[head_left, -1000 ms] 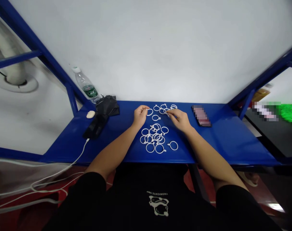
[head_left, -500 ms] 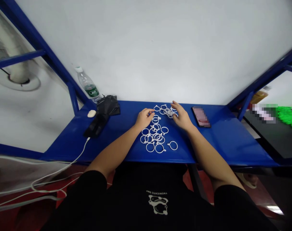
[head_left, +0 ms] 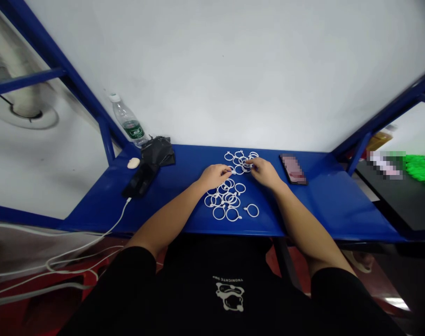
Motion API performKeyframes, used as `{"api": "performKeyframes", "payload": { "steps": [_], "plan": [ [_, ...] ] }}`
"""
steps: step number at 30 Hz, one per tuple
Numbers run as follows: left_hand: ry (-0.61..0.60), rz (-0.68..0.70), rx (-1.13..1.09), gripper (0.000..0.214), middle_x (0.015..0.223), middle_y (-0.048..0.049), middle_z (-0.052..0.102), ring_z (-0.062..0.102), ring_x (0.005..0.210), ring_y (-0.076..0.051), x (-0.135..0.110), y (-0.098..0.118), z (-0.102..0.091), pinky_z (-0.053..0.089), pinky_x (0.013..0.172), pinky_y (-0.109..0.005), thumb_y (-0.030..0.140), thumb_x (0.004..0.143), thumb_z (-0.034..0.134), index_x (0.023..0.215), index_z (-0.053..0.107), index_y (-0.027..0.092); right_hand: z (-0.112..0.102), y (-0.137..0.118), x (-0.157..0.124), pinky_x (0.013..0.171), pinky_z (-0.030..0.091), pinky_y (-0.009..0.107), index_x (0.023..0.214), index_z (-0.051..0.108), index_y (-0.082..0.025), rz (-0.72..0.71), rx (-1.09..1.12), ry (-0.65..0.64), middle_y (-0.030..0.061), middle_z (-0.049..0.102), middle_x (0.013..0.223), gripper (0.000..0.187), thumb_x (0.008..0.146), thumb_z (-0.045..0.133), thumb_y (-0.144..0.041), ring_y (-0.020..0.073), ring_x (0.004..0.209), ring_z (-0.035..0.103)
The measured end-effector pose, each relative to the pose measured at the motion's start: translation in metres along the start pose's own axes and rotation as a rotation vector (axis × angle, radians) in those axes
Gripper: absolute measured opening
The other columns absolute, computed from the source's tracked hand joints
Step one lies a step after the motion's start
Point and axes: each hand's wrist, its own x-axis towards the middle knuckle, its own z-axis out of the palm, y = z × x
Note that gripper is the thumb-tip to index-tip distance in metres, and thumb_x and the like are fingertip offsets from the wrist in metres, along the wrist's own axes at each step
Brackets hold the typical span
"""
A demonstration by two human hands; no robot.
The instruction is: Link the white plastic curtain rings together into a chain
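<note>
Several thin white plastic rings, each with a small tab, lie on the blue tabletop (head_left: 184, 219). My left hand (head_left: 215, 177) is closed, with thumb and fingertips pinched at the edge of a white ring (head_left: 232, 171). My right hand (head_left: 264, 171) is curled, its fingers closed at a ring in the back group of rings (head_left: 238, 161). Exactly how the fingers grip there is partly hidden. Nearer to me, a looser pile of rings (head_left: 229, 199) overlaps below my left hand. One separate ring (head_left: 253, 210) lies to the right of that pile.
A phone (head_left: 293, 169) lies right of my right hand. To the left are a plastic water bottle (head_left: 131, 123), a crumpled black bag (head_left: 159, 151), a black device (head_left: 139, 181) with a white cable (head_left: 117, 219), and a pale round object (head_left: 133, 163). Blue frame bars (head_left: 88, 102) flank the table.
My left hand has moved slightly right and nearer to me, closing at a ring. My right hand has gone from spread to curled, and the back rings lie more spread out.
</note>
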Motion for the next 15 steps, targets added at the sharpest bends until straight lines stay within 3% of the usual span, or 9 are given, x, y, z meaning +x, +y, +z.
{"api": "performKeyframes", "payload": {
  "steps": [5, 9, 12, 15],
  "plan": [
    [0.121, 0.054, -0.041, 0.022, 0.119, -0.0080, 0.080, 0.075, 0.107, -0.020, 0.002, -0.007, 0.003, 0.060, 0.094, -0.035, 0.024, 0.100, 0.069, 0.120, 0.078, 0.020, -0.006, -0.003, 0.000, 0.092, 0.058, 0.037, 0.118, 0.078, -0.020, 0.016, 0.020, -0.085, 0.0094, 0.081, 0.114, 0.043, 0.083, 0.057, -0.006, 0.0263, 0.103, 0.075],
    [0.150, 0.110, -0.049, 0.016, 0.107, -0.0066, 0.079, 0.074, 0.091, -0.016, 0.002, -0.008, 0.004, 0.060, 0.087, -0.032, 0.023, 0.099, 0.069, 0.111, 0.079, 0.019, -0.014, -0.011, -0.002, 0.081, 0.056, 0.032, 0.108, 0.080, -0.020, -0.011, 0.115, -0.206, 0.0061, 0.081, 0.100, 0.032, 0.084, 0.061, -0.010, 0.0218, 0.087, 0.074],
    [0.071, 0.190, -0.036, 0.014, 0.097, -0.0046, 0.077, 0.069, 0.080, -0.014, 0.000, -0.007, 0.004, 0.057, 0.079, -0.030, 0.021, 0.096, 0.069, 0.105, 0.080, 0.019, -0.015, -0.020, -0.004, 0.076, 0.053, 0.030, 0.101, 0.079, -0.020, -0.006, 0.278, -0.348, 0.0032, 0.080, 0.092, 0.020, 0.085, 0.067, -0.018, 0.0179, 0.078, 0.071],
    [-0.079, 0.298, 0.001, 0.019, 0.097, -0.0041, 0.076, 0.069, 0.089, -0.017, -0.002, -0.005, 0.003, 0.057, 0.085, -0.032, 0.018, 0.089, 0.071, 0.105, 0.081, 0.021, -0.013, -0.031, -0.007, 0.074, 0.052, 0.028, 0.104, 0.078, -0.020, -0.006, 0.431, -0.510, 0.0022, 0.078, 0.097, 0.021, 0.084, 0.075, -0.024, 0.0159, 0.080, 0.069]
  ]
}}
